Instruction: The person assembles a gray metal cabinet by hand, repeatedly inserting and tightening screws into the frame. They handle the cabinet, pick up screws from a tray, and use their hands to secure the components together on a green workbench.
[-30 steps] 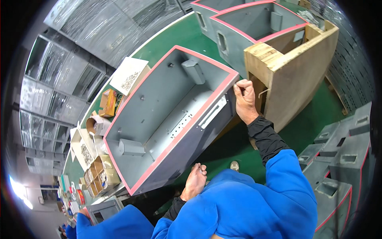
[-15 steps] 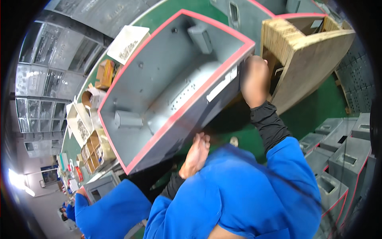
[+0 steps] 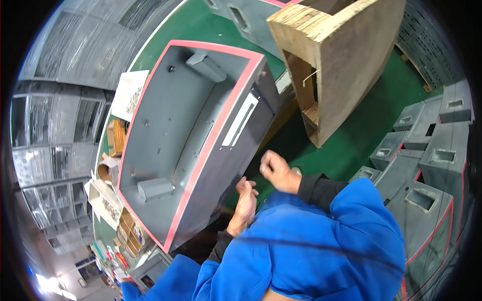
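A large grey open-topped box (image 3: 165,115) with a pinkish-red rim lies on the green table, tilted across the view. Inside it are two angled grey blocks and small holes. A long white-edged slot (image 3: 240,120) runs along its near dark side. Just off that side is my left hand (image 3: 244,206), its fingers loosely bent and apart, with no object visible in it. To its right, above my lap, my right hand (image 3: 280,173) has its fingers curled in; whatever they may hold is hidden. Neither hand visibly grips the box.
A curved wooden frame (image 3: 346,75) stands beyond the box at the right. Several grey boxes (image 3: 427,195) are stacked on the right. Along the table's left edge sit a white tray of small parts (image 3: 129,95) and a divided cardboard box (image 3: 131,236). A co-worker's blue sleeve (image 3: 170,281) shows at lower left.
My right hand has left the box's far right corner and come back beside my left hand, its fingers now curled. The view has shifted, so the box appears turned and further left.
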`<action>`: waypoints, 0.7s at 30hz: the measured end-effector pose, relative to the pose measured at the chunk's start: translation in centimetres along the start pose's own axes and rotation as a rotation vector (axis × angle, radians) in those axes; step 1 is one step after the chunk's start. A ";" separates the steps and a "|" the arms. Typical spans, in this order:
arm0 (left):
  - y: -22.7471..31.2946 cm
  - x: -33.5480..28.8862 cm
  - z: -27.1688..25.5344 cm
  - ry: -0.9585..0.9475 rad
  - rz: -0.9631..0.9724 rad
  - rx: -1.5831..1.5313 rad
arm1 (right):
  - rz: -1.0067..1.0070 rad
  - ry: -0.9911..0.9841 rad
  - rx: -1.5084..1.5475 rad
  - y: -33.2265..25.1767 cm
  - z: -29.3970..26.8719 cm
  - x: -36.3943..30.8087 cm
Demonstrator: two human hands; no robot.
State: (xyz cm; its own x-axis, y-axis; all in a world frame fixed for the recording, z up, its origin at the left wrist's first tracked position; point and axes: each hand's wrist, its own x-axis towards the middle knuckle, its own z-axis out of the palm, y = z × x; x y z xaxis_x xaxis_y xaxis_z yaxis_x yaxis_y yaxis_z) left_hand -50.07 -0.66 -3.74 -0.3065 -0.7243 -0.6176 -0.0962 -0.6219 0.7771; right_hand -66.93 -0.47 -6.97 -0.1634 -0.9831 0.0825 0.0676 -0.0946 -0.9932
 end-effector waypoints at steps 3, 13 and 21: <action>0.3 -0.2 -0.6 0.010 -0.031 -0.113 | 0.129 0.502 0.174 3.2 -3.0 4.6; -2.3 -1.9 -3.0 0.088 -0.161 -0.232 | 0.062 0.744 0.463 10.4 -6.0 10.2; -4.5 -2.5 -4.1 0.169 -0.134 -0.205 | 0.244 0.612 0.315 10.2 -6.7 10.2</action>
State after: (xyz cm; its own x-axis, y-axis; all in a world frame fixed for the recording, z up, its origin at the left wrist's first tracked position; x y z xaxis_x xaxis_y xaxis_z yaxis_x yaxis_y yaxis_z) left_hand -45.01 2.76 -6.15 -0.1407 -0.6605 -0.7376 0.0739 -0.7499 0.6574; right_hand -74.52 -10.43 -16.78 -0.6220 -0.7273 -0.2902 0.4374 -0.0153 -0.8991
